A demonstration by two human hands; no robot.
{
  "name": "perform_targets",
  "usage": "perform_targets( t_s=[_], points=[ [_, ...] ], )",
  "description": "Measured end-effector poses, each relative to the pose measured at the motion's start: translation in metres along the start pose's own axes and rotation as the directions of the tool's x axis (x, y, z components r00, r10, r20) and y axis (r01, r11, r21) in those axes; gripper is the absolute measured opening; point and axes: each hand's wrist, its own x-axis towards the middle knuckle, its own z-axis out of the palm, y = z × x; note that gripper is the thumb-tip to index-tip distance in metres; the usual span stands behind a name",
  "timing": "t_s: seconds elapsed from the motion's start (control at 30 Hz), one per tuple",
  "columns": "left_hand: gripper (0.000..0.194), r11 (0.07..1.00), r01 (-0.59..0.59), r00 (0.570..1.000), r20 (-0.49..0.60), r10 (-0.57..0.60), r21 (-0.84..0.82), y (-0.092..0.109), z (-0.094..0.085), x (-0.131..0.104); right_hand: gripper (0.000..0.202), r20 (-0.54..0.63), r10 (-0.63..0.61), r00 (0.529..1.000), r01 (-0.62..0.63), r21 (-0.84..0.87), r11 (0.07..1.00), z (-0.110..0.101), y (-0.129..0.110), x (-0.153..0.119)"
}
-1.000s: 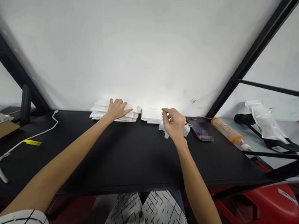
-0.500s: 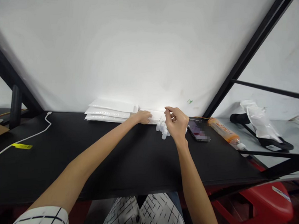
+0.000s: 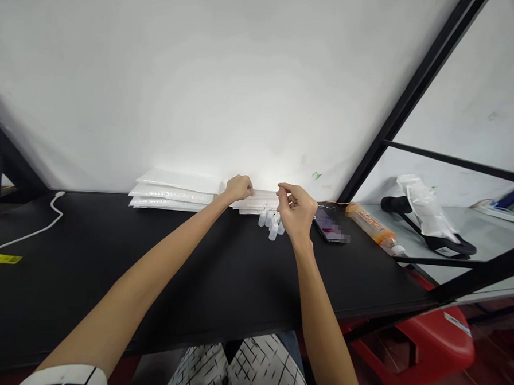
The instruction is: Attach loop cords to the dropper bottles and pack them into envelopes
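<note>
My left hand is closed at the left end of a low stack of thin white sheets or packets, its fingertips at the upper layer's edge. My right hand is held above the stack's right end, thumb and index finger pinched together; anything between them is too small to make out. Several small translucent white bottles stand clustered below and left of my right hand, which partly hides them. To the left of my left hand lies a pile of white bubble mailers.
On the black table a phone and an orange-labelled plastic bottle lie to the right. A white cable with a yellow tag runs along the left. A black metal frame rises at right; a red stool stands below.
My left hand has lifted slightly and drawn left at the stack's edge. My right hand keeps its pinch in nearly the same place. The whole view has shifted a little.
</note>
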Motion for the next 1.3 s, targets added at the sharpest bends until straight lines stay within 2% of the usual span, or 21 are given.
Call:
perform_targets(
  t_s=[0.17, 0.27, 0.37, 0.43, 0.5, 0.57, 0.63, 0.67, 0.73, 0.83, 0.9, 0.97, 1.03, 1.13, 1.2, 1.3],
  points=[
    [0.032, 0.996, -0.023, 1.000, 0.004, 0.023, -0.081, 0.001, -0.003, 0.000, 0.021, 0.001, -0.004, 1.000, 0.004, -0.004, 1.000, 0.001, 0.004, 0.000],
    [0.027, 0.994, -0.050, 0.998, -0.053, 0.045, -0.097, 0.004, -0.006, -0.003, 0.022, -0.010, 0.003, 1.000, -0.004, -0.054, 0.999, -0.001, 0.007, 0.002],
    [0.030, 0.994, -0.067, 0.983, -0.174, 0.050, -0.091, 0.009, -0.023, -0.006, 0.022, 0.009, 0.075, 0.997, -0.072, -0.196, 0.978, -0.010, 0.010, 0.005],
    [0.033, 0.994, -0.081, 0.966, -0.251, 0.058, -0.080, 0.012, -0.044, -0.012, 0.021, 0.099, 0.191, 0.977, -0.151, -0.319, 0.936, -0.018, 0.012, 0.007],
    [0.034, 0.993, -0.095, 0.948, -0.311, 0.069, -0.070, 0.012, -0.071, -0.024, 0.021, 0.257, 0.311, 0.915, -0.180, -0.431, 0.884, -0.024, 0.010, 0.008],
    [0.036, 0.994, -0.103, 0.914, -0.397, 0.084, -0.026, 0.009, -0.095, -0.045, 0.022, 0.422, 0.390, 0.818, -0.140, -0.513, 0.847, -0.027, 0.006, 0.008],
    [0.037, 0.995, -0.067, 0.900, -0.425, 0.093, 0.077, 0.002, -0.110, -0.075, 0.021, 0.528, 0.431, 0.732, -0.071, -0.570, 0.819, -0.025, 0.002, 0.006],
    [0.037, 0.991, -0.025, 0.903, -0.422, 0.080, 0.133, -0.003, -0.113, -0.092, 0.019, 0.559, 0.439, 0.704, -0.036, -0.589, 0.807, -0.024, 0.000, 0.004],
    [0.035, 0.976, 0.019, 0.915, -0.397, 0.070, 0.216, -0.017, -0.108, -0.130, 0.015, 0.597, 0.436, 0.674, 0.024, -0.607, 0.794, -0.020, -0.001, 0.001],
    [0.032, 0.944, 0.069, 0.937, -0.346, 0.050, 0.323, -0.041, -0.083, -0.187, 0.012, 0.647, 0.410, 0.643, 0.060, -0.576, 0.815, -0.018, 0.000, -0.002],
    [0.032, 0.932, 0.017, 0.967, -0.243, 0.077, 0.362, -0.057, -0.067, -0.218, 0.016, 0.672, 0.395, 0.626, 0.048, -0.539, 0.841, -0.018, 0.003, -0.002],
    [0.032, 0.931, -0.049, 0.985, -0.135, 0.104, 0.363, -0.069, -0.055, -0.238, 0.019, 0.698, 0.382, 0.606, 0.004, -0.483, 0.876, -0.020, 0.004, -0.001],
    [0.043, 0.943, -0.085, 0.992, -0.057, 0.109, 0.323, -0.075, -0.048, -0.245, 0.020, 0.719, 0.363, 0.593, -0.088, -0.390, 0.917, -0.022, 0.004, 0.001],
    [0.064, 0.970, -0.095, 0.995, 0.028, 0.091, 0.223, -0.071, -0.042, -0.233, 0.021, 0.722, 0.319, 0.614, -0.305, -0.156, 0.940, -0.022, -0.001, 0.001],
    [0.075, 0.978, -0.136, 0.989, 0.080, 0.124, 0.157, -0.063, -0.035, -0.216, 0.024, 0.726, 0.286, 0.626, -0.426, 0.012, 0.904, -0.019, -0.006, 0.000],
    [0.086, 0.979, -0.181, 0.974, 0.156, 0.164, 0.098, -0.054, -0.019, -0.192, 0.026, 0.762, 0.262, 0.593, -0.536, 0.130, 0.834, -0.008, -0.009, -0.006]
  ],
)
